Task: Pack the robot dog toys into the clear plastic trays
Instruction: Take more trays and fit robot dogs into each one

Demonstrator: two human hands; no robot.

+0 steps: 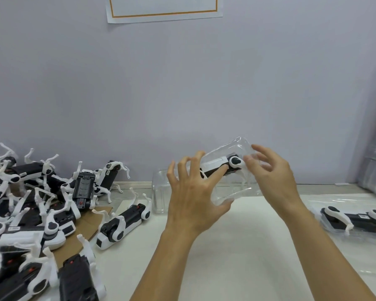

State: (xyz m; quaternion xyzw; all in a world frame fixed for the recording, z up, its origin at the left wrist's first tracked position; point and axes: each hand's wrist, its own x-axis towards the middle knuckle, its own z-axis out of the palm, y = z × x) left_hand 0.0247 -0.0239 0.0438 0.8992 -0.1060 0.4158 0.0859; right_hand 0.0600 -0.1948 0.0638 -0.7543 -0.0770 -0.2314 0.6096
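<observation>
So the robot dog (223, 167) sits inside the clear tray (228, 170), held up off the counter (237, 235) between both hands. Long axis runs left hand (193, 192) to right hand (269, 172), tilted up toward the right. Left grips its end, fingers curled; right fingers pinch the far end.

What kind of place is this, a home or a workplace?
Probably a small packing or assembly workstation. A big pile of identical robot dog toys lies on the white table, an already packed toy sits at the right, and both hands hold a clear plastic tray.
</observation>
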